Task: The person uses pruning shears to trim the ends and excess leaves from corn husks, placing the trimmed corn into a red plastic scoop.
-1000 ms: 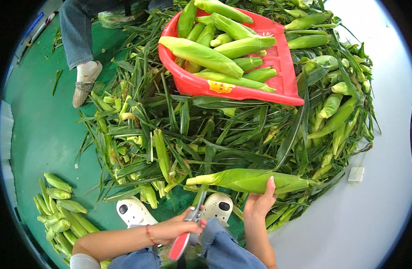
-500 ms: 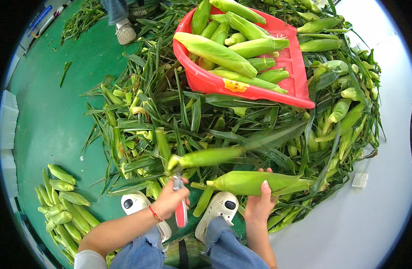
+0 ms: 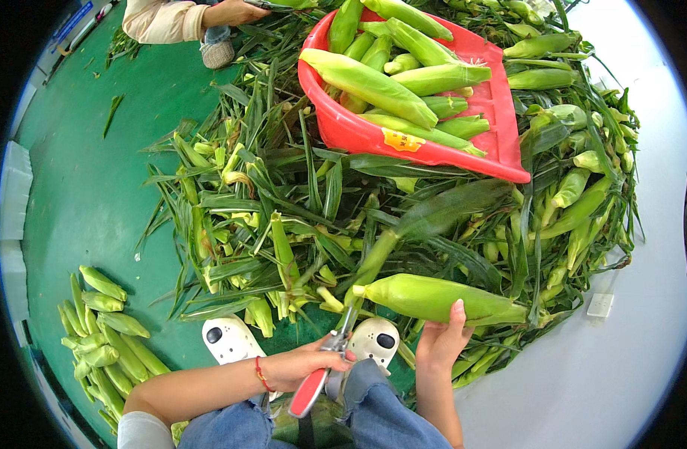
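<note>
My left hand is closed around a pair of pruning shears with red-and-silver handles. The blades point away from me and meet the pale stem end of an ear of corn. My right hand grips that ear from below near its pointed tip, thumb on top. It lies roughly level, still wrapped in smooth green husk. Just beyond its stem end is a green stalk piece with a broad leaf, resting on the heap of leaves and cut stalks.
A red scoop-shaped bin of husked-green ears sits on the heap. More ears are piled on the green floor at left. At the far left another person's hand holds a tool. A white wall borders the right.
The shears have swung right to the ear's stem end. A blurred green stalk piece above the ear has dropped lower. Another person's sleeve and hand have entered at the top left.
</note>
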### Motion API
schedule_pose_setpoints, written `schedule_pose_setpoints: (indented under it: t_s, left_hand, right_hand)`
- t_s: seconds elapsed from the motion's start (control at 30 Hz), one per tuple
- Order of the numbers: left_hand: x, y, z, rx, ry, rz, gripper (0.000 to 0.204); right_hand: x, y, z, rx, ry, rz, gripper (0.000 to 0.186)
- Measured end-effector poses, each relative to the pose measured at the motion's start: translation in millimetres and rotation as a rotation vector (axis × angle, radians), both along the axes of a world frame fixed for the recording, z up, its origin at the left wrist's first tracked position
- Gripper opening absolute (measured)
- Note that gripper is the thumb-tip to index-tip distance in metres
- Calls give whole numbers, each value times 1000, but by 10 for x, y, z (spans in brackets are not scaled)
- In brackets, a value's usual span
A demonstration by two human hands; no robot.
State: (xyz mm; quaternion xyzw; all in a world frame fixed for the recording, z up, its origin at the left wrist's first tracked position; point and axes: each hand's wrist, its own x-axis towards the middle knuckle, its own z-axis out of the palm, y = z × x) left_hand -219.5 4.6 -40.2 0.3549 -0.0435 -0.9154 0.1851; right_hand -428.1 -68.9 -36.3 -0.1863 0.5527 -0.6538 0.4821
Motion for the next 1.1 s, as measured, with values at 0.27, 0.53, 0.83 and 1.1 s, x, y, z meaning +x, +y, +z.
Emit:
schedule_pose_setpoints:
  t_s: [0.27, 0.53, 0.83, 1.1]
  left_hand:
    - [-208, -50, -125, -22, -90, 274, 45]
    - [-59, -123, -175, -539, -374, 59, 66]
    - [39, -768, 97, -1155, -1084, 110, 59]
    - [477, -506, -166, -1114, -805, -254, 85]
  right_hand:
    - [25, 81, -91, -57, -32, 245, 48]
    - [-143, -376, -66, -7, -70, 405, 56]
    - [236, -484, 138, 128, 367, 1107, 63]
    - [149, -470, 290, -115, 1472, 1101, 62]
